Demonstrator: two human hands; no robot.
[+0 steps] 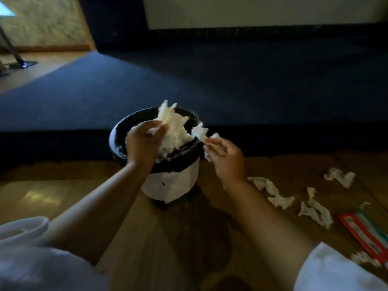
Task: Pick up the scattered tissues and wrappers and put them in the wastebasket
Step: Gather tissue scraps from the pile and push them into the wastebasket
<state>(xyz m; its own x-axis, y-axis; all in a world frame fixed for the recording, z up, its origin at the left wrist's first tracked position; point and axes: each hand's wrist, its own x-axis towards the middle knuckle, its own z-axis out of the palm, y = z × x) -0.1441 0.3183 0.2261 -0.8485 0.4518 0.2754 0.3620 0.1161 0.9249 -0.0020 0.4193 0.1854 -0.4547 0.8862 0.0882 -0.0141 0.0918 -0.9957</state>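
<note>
Two white sleeves (31, 259); left hand (142, 143), right hand (224, 158) each pinch one tissue (172, 127) over one wastebasket (174, 185).

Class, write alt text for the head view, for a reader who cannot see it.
The left hand grips a large tissue wad and the right hand a smaller piece at a black-lined wastebasket. More tissues and a red wrapper lie on the wooden floor to the right, with dark blue carpet behind.
</note>
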